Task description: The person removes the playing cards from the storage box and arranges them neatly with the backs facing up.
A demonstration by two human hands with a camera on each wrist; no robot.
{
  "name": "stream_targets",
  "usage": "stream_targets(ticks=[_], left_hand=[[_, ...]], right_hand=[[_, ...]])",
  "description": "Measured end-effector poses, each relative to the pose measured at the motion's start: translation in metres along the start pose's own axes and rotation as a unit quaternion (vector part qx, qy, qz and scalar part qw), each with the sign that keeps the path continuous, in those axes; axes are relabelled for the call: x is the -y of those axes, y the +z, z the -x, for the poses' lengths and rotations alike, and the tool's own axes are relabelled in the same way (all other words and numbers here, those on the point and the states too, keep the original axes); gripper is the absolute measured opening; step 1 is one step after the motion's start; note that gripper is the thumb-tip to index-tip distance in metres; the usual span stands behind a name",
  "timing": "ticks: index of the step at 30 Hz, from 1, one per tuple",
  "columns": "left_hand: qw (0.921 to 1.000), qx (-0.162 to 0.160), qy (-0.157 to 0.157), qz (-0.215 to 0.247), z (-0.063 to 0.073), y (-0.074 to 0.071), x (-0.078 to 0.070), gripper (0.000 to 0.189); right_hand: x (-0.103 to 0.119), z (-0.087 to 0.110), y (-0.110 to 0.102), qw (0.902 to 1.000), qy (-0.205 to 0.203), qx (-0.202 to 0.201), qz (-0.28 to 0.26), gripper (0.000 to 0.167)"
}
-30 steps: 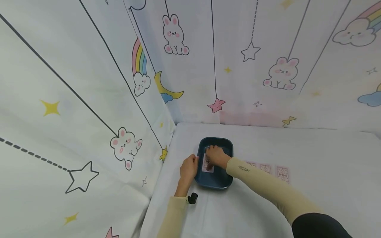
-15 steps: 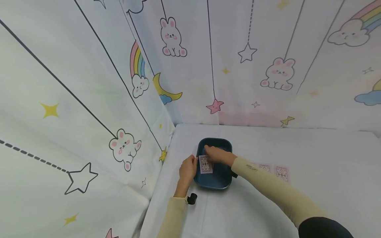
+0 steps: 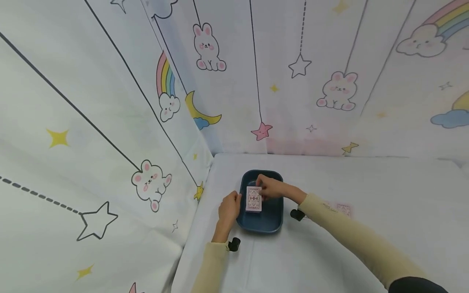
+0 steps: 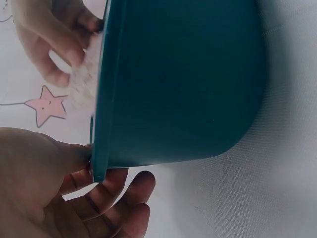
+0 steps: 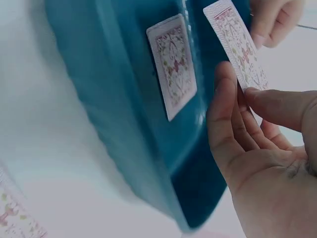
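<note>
My left hand (image 3: 229, 208) grips the left rim of a dark teal plastic basin (image 3: 269, 223); in the left wrist view its thumb lies inside the rim and its fingers curl below. My right hand (image 3: 272, 188) pinches a pink-patterned playing card (image 5: 238, 42) between thumb and fingers, tilted above the basin. Another playing card (image 5: 174, 67) lies back side up on the basin floor in the right wrist view. From the head view the held card (image 3: 254, 198) covers that spot. Blur softens the held card (image 4: 83, 84) in the left wrist view.
To the right of the basin, more playing cards (image 3: 343, 210) lie on the white tablecloth (image 3: 395, 195), partly behind the right sleeve (image 3: 340, 228). One card (image 5: 17, 213) shows at the lower left of the right wrist view. Printed white curtains (image 3: 234, 81) border the table.
My right hand has drawn back slightly right from deep in the basin, and the card at its fingers shows more fully. The left hand keeps its grip on the rim.
</note>
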State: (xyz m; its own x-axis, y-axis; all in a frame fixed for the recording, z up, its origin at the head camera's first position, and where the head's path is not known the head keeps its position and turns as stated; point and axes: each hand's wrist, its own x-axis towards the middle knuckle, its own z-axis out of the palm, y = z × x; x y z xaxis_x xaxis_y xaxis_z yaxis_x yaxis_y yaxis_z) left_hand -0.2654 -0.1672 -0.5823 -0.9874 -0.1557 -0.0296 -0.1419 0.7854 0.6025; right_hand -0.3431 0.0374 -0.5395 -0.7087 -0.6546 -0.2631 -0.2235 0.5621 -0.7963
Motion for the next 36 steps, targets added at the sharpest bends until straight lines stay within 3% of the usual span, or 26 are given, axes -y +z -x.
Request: stream_targets(ticks=[10,19,36], left_hand=[[0.9999,-0.004,0.011,-0.005,0.002,-0.001,0.000,0.028],[1.0000,-0.001,0.005,-0.004,0.004,-0.002,-0.005,0.029],[0.9999,-0.006,0.007,0.006,0.007,-0.001,-0.002,0.028]], right_hand=[[-0.025,0.037,-0.024,0.9979,-0.030,-0.025,-0.052,0.031],[-0.056,0.078,-0.045,0.9932,-0.013,-0.065,-0.096,0.034],[-0.098,0.150,-0.066,0.9874,-0.002,-0.110,-0.115,0.033]])
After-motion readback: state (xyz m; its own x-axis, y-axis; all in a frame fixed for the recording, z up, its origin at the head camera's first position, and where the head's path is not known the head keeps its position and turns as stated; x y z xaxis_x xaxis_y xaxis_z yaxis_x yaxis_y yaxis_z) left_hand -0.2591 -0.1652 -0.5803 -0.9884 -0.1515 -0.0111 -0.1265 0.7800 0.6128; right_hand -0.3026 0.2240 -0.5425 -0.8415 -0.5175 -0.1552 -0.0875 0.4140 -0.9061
